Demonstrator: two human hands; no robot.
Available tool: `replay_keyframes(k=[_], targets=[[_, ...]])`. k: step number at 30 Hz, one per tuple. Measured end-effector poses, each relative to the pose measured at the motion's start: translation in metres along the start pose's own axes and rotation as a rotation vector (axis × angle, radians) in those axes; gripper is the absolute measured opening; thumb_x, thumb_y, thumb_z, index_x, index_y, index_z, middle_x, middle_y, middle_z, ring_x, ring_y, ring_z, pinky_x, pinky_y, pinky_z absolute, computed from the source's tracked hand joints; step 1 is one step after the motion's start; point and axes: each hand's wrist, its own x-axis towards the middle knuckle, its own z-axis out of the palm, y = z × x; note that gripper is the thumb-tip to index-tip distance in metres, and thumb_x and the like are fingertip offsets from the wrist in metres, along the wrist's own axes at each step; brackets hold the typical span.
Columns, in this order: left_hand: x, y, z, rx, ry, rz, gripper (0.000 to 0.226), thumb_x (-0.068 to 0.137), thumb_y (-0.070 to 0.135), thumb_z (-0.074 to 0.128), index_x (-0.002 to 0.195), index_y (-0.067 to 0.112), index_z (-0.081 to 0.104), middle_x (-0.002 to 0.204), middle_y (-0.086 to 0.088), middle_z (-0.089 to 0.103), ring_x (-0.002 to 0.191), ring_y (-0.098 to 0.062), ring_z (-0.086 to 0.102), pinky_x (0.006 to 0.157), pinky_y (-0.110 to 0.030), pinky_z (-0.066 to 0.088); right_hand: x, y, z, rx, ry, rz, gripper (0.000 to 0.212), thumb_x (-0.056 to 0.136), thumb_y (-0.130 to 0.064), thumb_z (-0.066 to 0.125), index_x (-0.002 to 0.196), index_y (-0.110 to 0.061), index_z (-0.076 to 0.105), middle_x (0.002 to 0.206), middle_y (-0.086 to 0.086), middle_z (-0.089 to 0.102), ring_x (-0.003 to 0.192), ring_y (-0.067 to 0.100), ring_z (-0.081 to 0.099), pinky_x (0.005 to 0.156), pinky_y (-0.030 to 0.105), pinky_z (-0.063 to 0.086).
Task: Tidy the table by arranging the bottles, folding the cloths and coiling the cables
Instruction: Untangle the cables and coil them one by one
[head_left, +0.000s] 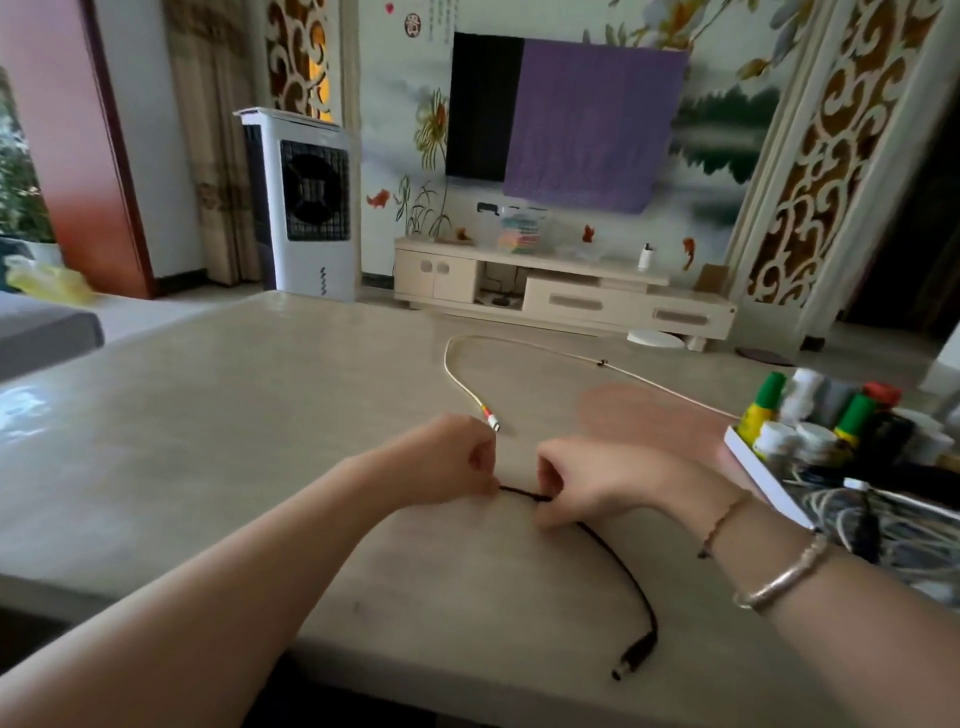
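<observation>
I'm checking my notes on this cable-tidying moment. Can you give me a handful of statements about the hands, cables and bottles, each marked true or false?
1. Both hands pinch the black cable. True: the left hand and right hand hold it close together.
2. The black cable's plug hangs off the table. False: the plug lies on the table, near the front edge.
3. The white cable lies loose beyond the hands. True.
4. The bottles stand at the left of the table. False: they are grouped at the right.
5. The right hand holds the white cable. False: neither hand touches it.
</observation>
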Motion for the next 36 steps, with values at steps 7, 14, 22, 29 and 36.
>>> replay_keyframes(k=[7,14,22,29,36], targets=[[-0.003,0.018,0.010,0.133,0.025,-0.026,0.015,0.090,0.033,0.058,0.079,0.024,0.053,0.091,0.005,0.062,0.074,-0.015,0.057,0.067,-0.028,0.047,-0.028,0.034,-0.008,0.008,0.270,0.095,0.019,0.079,-0.030,0.064,0.088,-0.013,0.062,0.090,0.007,0.068,0.077,0.022,0.059,0.064,0.033,0.044],[0.028,0.091,-0.009,-0.513,0.191,-0.110,0.016,0.089,0.018,0.066,0.076,0.010,0.060,0.063,0.002,0.062,0.042,-0.004,0.047,0.041,-0.015,0.041,-0.076,0.095,-0.041,0.119,0.584,0.203,0.029,0.082,-0.053,0.064,0.082,-0.025,0.057,0.078,-0.012,0.058,0.072,0.006,0.056,0.060,0.027,0.045],[0.067,0.210,0.017,-1.084,0.073,-0.157,0.015,0.091,0.008,0.063,0.078,0.005,0.055,0.060,-0.007,0.048,0.041,-0.009,0.043,0.043,-0.016,0.046,-0.172,0.189,-0.070,0.219,0.618,0.403,0.014,0.084,-0.020,0.071,0.081,-0.024,0.058,0.082,-0.004,0.064,0.059,0.011,0.064,0.052,0.024,0.046],[0.081,0.278,0.059,-1.321,-0.028,-0.271,0.012,0.092,0.000,0.058,0.082,0.000,0.051,0.059,-0.010,0.049,0.031,-0.006,0.050,0.037,-0.019,0.049,-0.192,0.242,-0.053,0.126,0.678,0.600,0.011,0.086,-0.019,0.066,0.078,-0.024,0.061,0.083,-0.003,0.067,0.071,0.012,0.063,0.061,0.028,0.049],[0.093,0.285,0.098,-1.028,-0.101,-0.266,0.013,0.090,-0.007,0.049,0.080,0.001,0.047,0.042,-0.004,0.060,0.085,-0.038,0.071,0.085,-0.046,0.056,-0.175,0.272,-0.016,0.135,0.423,0.685,0.029,0.086,-0.004,0.049,0.093,-0.022,0.070,0.096,0.000,0.067,0.088,0.018,0.061,0.061,0.025,0.047]])
